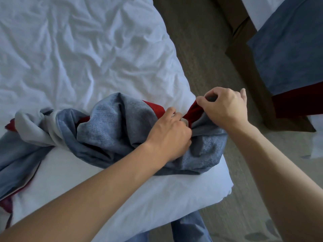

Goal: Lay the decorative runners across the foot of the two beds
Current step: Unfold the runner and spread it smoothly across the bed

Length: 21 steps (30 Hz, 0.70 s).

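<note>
A blue runner with red trim and grey backing (108, 130) lies bunched and twisted across the near corner of the white bed (78, 55). My left hand (170, 135) grips a fold of the blue cloth near the bed's right edge. My right hand (222, 107) pinches the red edge of the same runner just beyond the mattress edge. A second blue runner with a red border (290, 49) lies flat across the other bed at the upper right.
A carpeted aisle (201, 55) runs between the two beds. The second bed's dark wooden frame (244, 55) borders the aisle on the right. My legs in blue trousers (188, 229) stand at the bed's corner.
</note>
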Available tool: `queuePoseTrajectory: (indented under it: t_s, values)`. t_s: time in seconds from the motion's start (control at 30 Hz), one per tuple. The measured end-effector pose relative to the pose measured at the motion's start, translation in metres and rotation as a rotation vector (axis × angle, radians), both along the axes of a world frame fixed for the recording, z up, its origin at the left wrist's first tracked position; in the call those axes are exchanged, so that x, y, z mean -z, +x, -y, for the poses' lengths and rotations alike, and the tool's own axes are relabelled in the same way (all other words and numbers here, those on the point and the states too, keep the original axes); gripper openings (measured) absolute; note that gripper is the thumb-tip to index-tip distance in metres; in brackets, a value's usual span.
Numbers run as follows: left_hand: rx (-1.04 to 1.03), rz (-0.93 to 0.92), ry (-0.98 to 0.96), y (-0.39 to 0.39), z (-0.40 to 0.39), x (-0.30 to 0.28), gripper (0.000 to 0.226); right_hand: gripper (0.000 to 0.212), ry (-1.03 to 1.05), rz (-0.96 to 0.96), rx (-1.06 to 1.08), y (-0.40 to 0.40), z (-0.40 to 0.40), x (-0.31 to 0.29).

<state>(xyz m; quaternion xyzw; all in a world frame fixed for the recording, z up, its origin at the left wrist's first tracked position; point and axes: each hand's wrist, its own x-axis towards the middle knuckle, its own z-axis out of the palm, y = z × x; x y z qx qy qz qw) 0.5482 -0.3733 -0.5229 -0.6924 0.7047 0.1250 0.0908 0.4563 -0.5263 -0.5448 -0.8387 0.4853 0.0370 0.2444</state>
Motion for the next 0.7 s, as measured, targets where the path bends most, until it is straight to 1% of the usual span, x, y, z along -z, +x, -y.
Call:
queuePoseTrajectory:
  t_s: [0.07, 0.13, 0.2, 0.27, 0.4, 0.43, 0.5, 0.57, 0.6, 0.63, 0.7]
  values:
    - [-0.007, -0.020, -0.010, -0.001, -0.004, 0.001, 0.034, 0.026, -0.046, -0.102, -0.070, 0.012, 0.003, 0.002]
    - [-0.009, -0.033, -0.010, 0.000, -0.009, 0.003, 0.032, 0.018, -0.019, -0.215, -0.152, 0.022, 0.003, 0.003]
    - [-0.017, -0.042, 0.014, 0.000, -0.014, 0.006, 0.032, 0.012, 0.026, -0.247, -0.203, 0.027, 0.001, 0.005]
    - [-0.021, -0.057, 0.052, 0.000, -0.018, 0.008, 0.033, 0.015, 0.021, -0.163, -0.199, 0.028, -0.001, 0.006]
    - [-0.060, -0.077, 0.111, 0.002, -0.014, 0.005, 0.038, 0.017, -0.108, 0.033, -0.085, 0.024, -0.001, 0.005]
    - [-0.096, -0.086, 0.093, 0.003, -0.005, 0.002, 0.041, 0.017, -0.116, 0.057, -0.074, 0.022, -0.002, 0.006]
    - [-0.210, -0.135, -0.019, 0.008, 0.017, -0.005, 0.040, 0.017, -0.086, 0.100, -0.060, 0.020, -0.005, 0.006]
    - [-0.320, -0.179, -0.126, 0.023, 0.039, -0.007, 0.028, 0.017, -0.066, 0.157, -0.035, 0.017, -0.008, 0.004]
    - [-0.362, -0.200, -0.140, 0.033, 0.048, -0.004, 0.022, 0.017, -0.072, 0.184, -0.031, 0.015, -0.009, 0.002]
    - [-0.397, -0.224, -0.124, 0.042, 0.054, 0.000, 0.019, 0.016, -0.086, 0.216, -0.035, 0.011, -0.009, 0.000]
    - [-0.417, -0.273, -0.015, 0.055, 0.061, 0.015, 0.028, 0.015, -0.139, 0.320, -0.069, 0.004, -0.008, -0.006]
